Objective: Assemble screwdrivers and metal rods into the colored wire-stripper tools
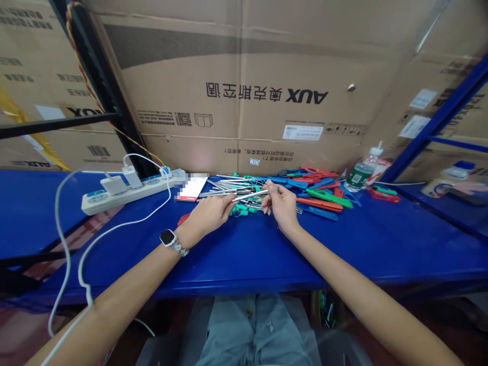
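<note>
A thin silver metal strip (251, 195) stretches between my two hands over the blue tabletop. My left hand (213, 211) wears a watch at the wrist and pinches the strip's left end. The right end sits between the thumb and fingers of my right hand (281, 203). Just behind and beneath them lies a loose pile of silver strips (219, 188) with small teal plastic pieces (241, 208). To the right of my right hand is a heap of utility-knife-like plastic handles (324, 204) in red, orange, blue and green. My fingers hide part of the pile.
A white power strip (125, 193) with chargers and cables stands at the left, beside a red-and-white card (193, 188). A green-labelled bottle (362, 170) stands right of the handles. Cardboard (244, 127) walls the back of the blue table (244, 259).
</note>
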The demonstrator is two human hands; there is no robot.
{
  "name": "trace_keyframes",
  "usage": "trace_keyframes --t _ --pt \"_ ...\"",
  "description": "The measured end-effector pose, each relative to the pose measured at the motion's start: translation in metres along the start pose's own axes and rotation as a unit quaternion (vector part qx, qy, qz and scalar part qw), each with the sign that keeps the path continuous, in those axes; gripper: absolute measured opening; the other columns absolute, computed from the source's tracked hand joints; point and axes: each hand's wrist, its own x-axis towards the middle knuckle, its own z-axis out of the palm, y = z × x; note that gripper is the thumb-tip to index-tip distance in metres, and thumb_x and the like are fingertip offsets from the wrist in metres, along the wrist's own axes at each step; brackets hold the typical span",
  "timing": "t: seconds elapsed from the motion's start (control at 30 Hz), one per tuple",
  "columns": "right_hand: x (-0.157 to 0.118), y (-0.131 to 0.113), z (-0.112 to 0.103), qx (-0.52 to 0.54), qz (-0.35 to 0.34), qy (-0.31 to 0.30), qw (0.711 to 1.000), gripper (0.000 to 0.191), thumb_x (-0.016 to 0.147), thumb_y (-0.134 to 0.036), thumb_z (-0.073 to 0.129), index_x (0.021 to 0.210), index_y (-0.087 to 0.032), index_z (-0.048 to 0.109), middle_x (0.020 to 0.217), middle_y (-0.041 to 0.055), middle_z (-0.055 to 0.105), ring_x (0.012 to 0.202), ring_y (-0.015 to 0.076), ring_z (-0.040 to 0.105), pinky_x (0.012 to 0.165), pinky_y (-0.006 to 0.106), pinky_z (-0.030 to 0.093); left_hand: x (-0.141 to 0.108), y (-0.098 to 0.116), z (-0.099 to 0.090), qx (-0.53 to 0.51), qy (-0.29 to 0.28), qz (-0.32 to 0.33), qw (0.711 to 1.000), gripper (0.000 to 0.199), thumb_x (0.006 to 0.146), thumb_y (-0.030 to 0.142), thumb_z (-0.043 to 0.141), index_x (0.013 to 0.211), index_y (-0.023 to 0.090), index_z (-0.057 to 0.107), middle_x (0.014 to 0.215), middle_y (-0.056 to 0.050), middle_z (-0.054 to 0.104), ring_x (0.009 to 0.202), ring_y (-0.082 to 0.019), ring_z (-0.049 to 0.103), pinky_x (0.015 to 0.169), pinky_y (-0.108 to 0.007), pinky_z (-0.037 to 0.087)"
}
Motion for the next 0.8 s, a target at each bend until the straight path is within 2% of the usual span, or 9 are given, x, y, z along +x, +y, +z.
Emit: trace_keyframes --t 0.1,0.23,0.33,0.43,0.53,0.67,0.8 --pt "0.005 0.001 -0.008 -0.065 -0.018 -0.022 0.997 0.056 0.082 -0.077 0.061 0.079 -0.021 0.061 0.052 -0.0021 0.058 0.039 0.0122 0.050 0.035 0.023 0.036 0.000 0.000 -0.001 0.008 0.000 -0.006 1.000 0.031 0.107 0.037 0.036 0.102 0.018 0.061 0.085 -0.009 0.071 0.077 -0.025 0.068 0.065 -0.030 0.042" --pt "0.010 0.001 -0.032 -0.169 -0.062 -0.077 0.981 0.055 0.092 -0.074 0.048 0.073 -0.023 0.055 0.065 0.0004 0.060 0.050 0.0128 0.052 0.041 0.024 0.037 0.000 -0.001 -0.005 0.023 -0.007 -0.006 1.000 0.030 0.107 0.035 0.036 0.101 0.018 0.060 0.083 -0.009 0.070 0.074 -0.025 0.067 0.066 -0.031 0.042" --pt "0.011 0.003 -0.043 -0.202 -0.078 -0.106 0.970 0.053 0.094 -0.072 0.045 0.073 -0.024 0.046 0.064 -0.0016 0.052 0.052 0.0119 0.045 0.043 0.023 0.033 -0.001 -0.001 -0.006 0.035 -0.015 0.006 0.999 0.030 0.107 0.036 0.036 0.100 0.018 0.059 0.083 -0.009 0.070 0.075 -0.025 0.067 0.066 -0.031 0.042" --pt "0.011 0.005 -0.042 -0.174 -0.076 -0.139 0.972 0.056 0.091 -0.077 0.045 0.074 -0.025 0.038 0.062 -0.0046 0.041 0.051 0.0111 0.036 0.043 0.023 0.029 -0.001 -0.002 -0.004 0.039 -0.021 0.008 0.999 0.031 0.107 0.037 0.036 0.098 0.019 0.059 0.084 -0.009 0.070 0.076 -0.025 0.067 0.067 -0.031 0.041" --pt "0.009 0.003 -0.036 -0.116 -0.045 -0.169 0.978 0.060 0.084 -0.083 0.051 0.075 -0.026 0.034 0.060 -0.0071 0.034 0.050 0.0103 0.029 0.042 0.023 0.026 -0.001 -0.003 -0.003 0.043 -0.019 0.010 0.999 0.031 0.108 0.037 0.035 0.099 0.019 0.058 0.084 -0.008 0.069 0.076 -0.025 0.066 0.067 -0.031 0.041" --pt "0.008 -0.001 -0.034 -0.070 -0.002 -0.209 0.975 0.064 0.078 -0.086 0.057 0.072 -0.026 0.036 0.054 -0.0089 0.031 0.044 0.0087 0.025 0.040 0.023 0.023 -0.001 -0.003 -0.003 0.055 -0.028 0.013 0.998 0.032 0.108 0.038 0.034 0.103 0.018 0.059 0.084 -0.008 0.069 0.076 -0.025 0.066 0.066 -0.031 0.041" --pt "0.010 -0.001 -0.038 -0.088 -0.017 -0.221 0.971 0.063 0.079 -0.084 0.057 0.066 -0.025 0.038 0.050 -0.0080 0.033 0.044 0.0091 0.026 0.043 0.025 0.024 -0.002 -0.002 -0.003 0.067 -0.033 0.011 0.997 0.033 0.108 0.037 0.033 0.103 0.018 0.059 0.080 -0.007 0.068 0.072 -0.024 0.065 0.064 -0.030 0.040"
